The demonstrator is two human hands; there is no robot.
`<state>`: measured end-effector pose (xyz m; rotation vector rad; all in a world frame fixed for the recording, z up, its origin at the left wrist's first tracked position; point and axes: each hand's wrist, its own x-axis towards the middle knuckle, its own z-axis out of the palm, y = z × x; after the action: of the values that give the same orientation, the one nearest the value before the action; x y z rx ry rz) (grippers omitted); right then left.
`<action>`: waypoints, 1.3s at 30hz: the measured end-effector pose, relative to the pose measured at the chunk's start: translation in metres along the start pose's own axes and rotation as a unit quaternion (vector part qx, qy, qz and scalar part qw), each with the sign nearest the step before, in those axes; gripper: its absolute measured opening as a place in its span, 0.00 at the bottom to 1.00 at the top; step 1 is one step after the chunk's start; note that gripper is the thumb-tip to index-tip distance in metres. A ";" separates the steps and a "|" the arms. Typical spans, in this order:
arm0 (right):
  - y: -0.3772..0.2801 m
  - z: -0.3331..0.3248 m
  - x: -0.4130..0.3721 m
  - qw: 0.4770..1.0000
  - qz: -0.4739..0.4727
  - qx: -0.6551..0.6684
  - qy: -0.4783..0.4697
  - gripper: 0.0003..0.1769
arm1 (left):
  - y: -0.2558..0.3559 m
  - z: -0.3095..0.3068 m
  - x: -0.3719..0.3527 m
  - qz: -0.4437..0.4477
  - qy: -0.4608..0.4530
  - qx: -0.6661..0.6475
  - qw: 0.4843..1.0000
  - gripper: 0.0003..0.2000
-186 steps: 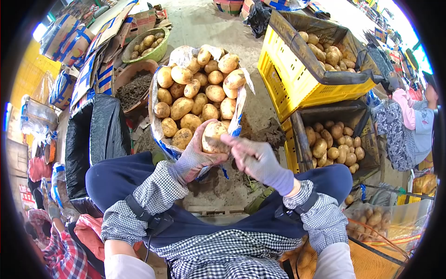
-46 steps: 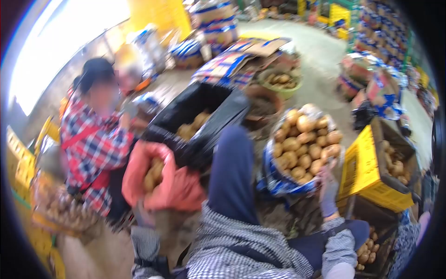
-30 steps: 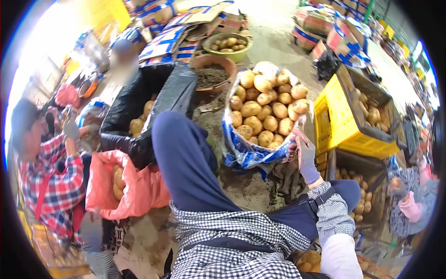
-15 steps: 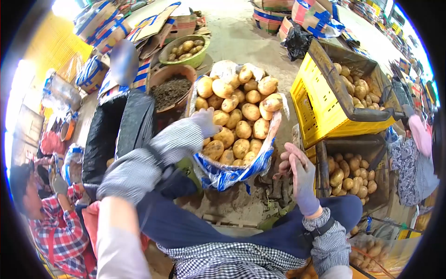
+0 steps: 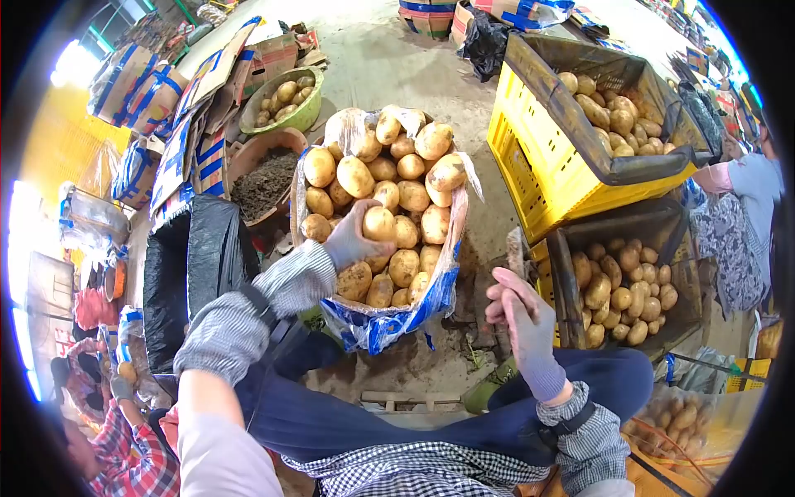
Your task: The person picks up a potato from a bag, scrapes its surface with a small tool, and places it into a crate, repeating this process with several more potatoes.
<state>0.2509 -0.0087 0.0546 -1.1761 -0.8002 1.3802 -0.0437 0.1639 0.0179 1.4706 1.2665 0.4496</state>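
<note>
My left hand (image 5: pixel 352 238), in a grey glove, has its fingers around a pale potato (image 5: pixel 379 224) at the near left of the heap. The heap of potatoes (image 5: pixel 404 265) fills a carton lined with plastic and banded with blue tape (image 5: pixel 389 325). My right hand (image 5: pixel 523 323), gloved with bare-looking fingertips, hovers right of the carton, fingers partly stretched and apart from the thumb. Just beyond its fingertips stands a narrow grey-brown strip (image 5: pixel 515 250); I cannot tell whether the hand touches it.
Two yellow crates of potatoes (image 5: pixel 530 141) (image 5: pixel 687 290) stand at the right. A green basin of potatoes (image 5: pixel 313 106) and a tub of dark soil (image 5: pixel 263 184) sit at the upper left. A black-lined box (image 5: pixel 217 240) is beside my left arm. Co-workers (image 5: pixel 137 447) (image 5: pixel 758 182) are on both sides.
My left hand has reached down into the heap and closed around a potato. My right hand has shifted slightly. The view has turned, so the carton and crates appear farther left.
</note>
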 end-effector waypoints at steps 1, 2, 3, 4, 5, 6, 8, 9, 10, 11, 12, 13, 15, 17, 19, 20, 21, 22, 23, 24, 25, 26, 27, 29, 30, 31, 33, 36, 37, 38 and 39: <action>0.000 0.003 0.001 1.000 0.029 0.009 -0.001 0.21 | 0.013 0.010 -0.018 0.031 -0.050 -0.180 0.982 0.42; 0.005 0.005 0.003 0.998 0.054 0.013 -0.026 0.26 | 0.027 0.022 -0.035 0.077 -0.068 -0.211 0.972 0.42; 0.008 0.009 0.005 0.998 0.053 0.012 -0.022 0.26 | 0.040 0.033 -0.051 0.123 -0.086 -0.242 0.959 0.43; 0.012 0.014 0.007 0.992 0.089 0.060 -0.070 0.32 | 0.049 0.042 -0.065 0.137 -0.109 -0.259 0.950 0.43; 0.013 0.017 0.007 0.980 0.125 0.106 -0.117 0.38 | 0.066 0.052 -0.085 0.098 -0.125 -0.313 0.936 0.47; 0.011 0.020 0.008 0.981 0.123 0.103 -0.113 0.38 | 0.079 0.060 -0.099 0.104 -0.126 -0.307 0.938 0.47; 0.009 0.021 0.005 0.958 0.170 0.127 -0.194 0.42 | 0.084 0.070 -0.116 0.085 -0.115 -0.299 0.943 0.49; 0.012 0.020 0.002 0.959 0.168 0.125 -0.191 0.42 | 0.081 0.072 -0.121 0.085 -0.103 -0.307 0.942 0.48; 0.013 0.022 -0.001 0.978 0.097 0.085 -0.167 0.43 | 0.078 0.074 -0.125 0.087 -0.091 -0.315 0.941 0.48; 0.012 0.024 -0.002 0.988 0.025 0.044 -0.143 0.45 | 0.071 0.076 -0.125 0.088 -0.094 -0.315 0.940 0.48; 0.005 0.020 -0.003 0.988 0.036 0.007 -0.147 0.44 | 0.062 0.076 -0.123 0.084 -0.069 -0.309 0.945 0.48; 0.008 0.019 -0.004 0.989 0.035 0.004 -0.147 0.44 | 0.059 0.076 -0.123 0.081 -0.044 -0.303 0.948 0.48; 0.017 0.017 -0.003 0.985 -0.097 -0.088 -0.110 0.41 | 0.053 0.078 -0.123 0.082 -0.053 -0.332 0.938 0.48; 0.013 0.018 -0.010 0.980 -0.132 -0.120 -0.093 0.40 | 0.050 0.080 -0.120 0.086 -0.083 -0.377 0.919 0.47; 0.012 0.018 -0.013 0.971 -0.166 -0.153 -0.074 0.39 | 0.044 0.084 -0.118 0.092 -0.086 -0.374 0.919 0.48; 0.014 0.017 -0.013 0.971 -0.168 -0.149 -0.079 0.39 | 0.041 0.086 -0.117 0.097 -0.087 -0.370 0.920 0.48; 0.017 0.016 -0.013 0.971 -0.170 -0.144 -0.085 0.40 | 0.039 0.087 -0.117 0.096 -0.088 -0.372 0.919 0.48; 0.018 0.014 -0.010 0.956 -0.198 -0.195 -0.091 0.43 | 0.039 0.088 -0.117 0.105 -0.086 -0.364 0.921 0.48; 0.019 0.014 -0.011 0.956 -0.197 -0.195 -0.092 0.43 | 0.039 0.089 -0.117 0.115 -0.084 -0.355 0.924 0.47; 0.019 0.014 -0.013 0.964 -0.188 -0.165 -0.094 0.40 | 0.037 0.088 -0.117 0.114 -0.083 -0.355 0.924 0.47; 0.016 0.017 -0.014 0.970 -0.178 -0.135 -0.096 0.38 | 0.034 0.088 -0.115 0.114 -0.080 -0.364 0.921 0.45; 0.013 0.020 -0.015 0.970 -0.177 -0.135 -0.098 0.38 | 0.032 0.088 -0.113 0.114 -0.076 -0.373 0.918 0.43; 0.009 0.023 -0.016 0.978 -0.142 -0.110 -0.108 0.36 | 0.029 0.090 -0.113 0.114 -0.074 -0.373 0.918 0.43; 0.009 0.022 -0.014 0.984 -0.105 -0.084 -0.118 0.35 | 0.028 0.096 -0.114 0.192 -0.063 -0.325 0.924 0.38; 0.012 0.021 -0.012 0.962 -0.161 -0.180 -0.129 0.33 | 0.028 0.099 -0.115 0.213 -0.042 -0.279 0.936 0.37; 0.014 0.019 -0.011 0.928 -0.214 -0.274 -0.138 0.32 | 0.028 0.099 -0.116 0.209 -0.047 -0.278 0.936 0.37; 0.018 0.016 -0.010 0.926 -0.204 -0.294 -0.116 0.31 | 0.026 0.097 -0.117 0.164 -0.070 -0.318 0.931 0.39; 0.028 0.016 -0.005 0.992 -0.030 -0.050 -0.111 0.33 | 0.026 0.102 -0.118 0.140 -0.087 -0.373 0.913 0.39; 0.030 0.017 -0.006 0.992 -0.031 -0.050 -0.114 0.33 | 0.026 0.101 -0.118 0.128 -0.088 -0.349 0.924 0.39; 0.035 0.019 -0.007 0.990 -0.040 -0.070 -0.118 0.34 | 0.025 0.101 -0.119 0.117 -0.091 -0.324 0.934 0.39; 0.038 0.022 -0.006 0.987 -0.050 -0.090 -0.123 0.35 | 0.025 0.103 -0.118 0.137 -0.100 -0.303 0.938 0.40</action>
<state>0.2178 -0.0181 0.0263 -1.0965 -1.1643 1.4093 0.0091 0.0173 0.0462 1.1212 0.6701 0.7752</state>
